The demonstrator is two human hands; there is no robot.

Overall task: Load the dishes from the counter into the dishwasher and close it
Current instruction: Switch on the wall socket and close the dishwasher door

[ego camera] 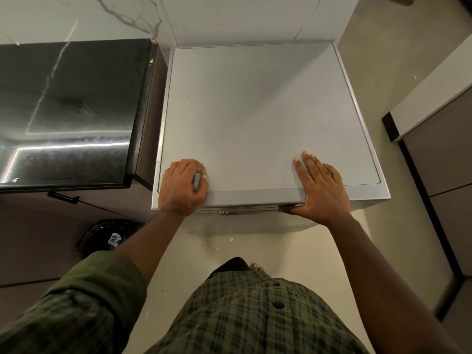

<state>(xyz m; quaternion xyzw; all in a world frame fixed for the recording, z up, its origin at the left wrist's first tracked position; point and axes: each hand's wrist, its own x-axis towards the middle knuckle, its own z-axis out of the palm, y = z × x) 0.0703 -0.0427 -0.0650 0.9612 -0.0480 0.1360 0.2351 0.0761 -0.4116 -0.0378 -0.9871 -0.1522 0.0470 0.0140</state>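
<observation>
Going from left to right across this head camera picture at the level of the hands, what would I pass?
Black countertop → left hand, fingers curled, resting on the grey dishwasher top → right hand, fingers flat on the top, thumb under its front edge → pale floor → cabinet at the far right.

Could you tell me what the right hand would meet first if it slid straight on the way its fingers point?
Nothing soon: the right hand lies flat on the dishwasher top, whose bare surface stretches ahead. Beyond its far edge the wall would probably come first.
</observation>
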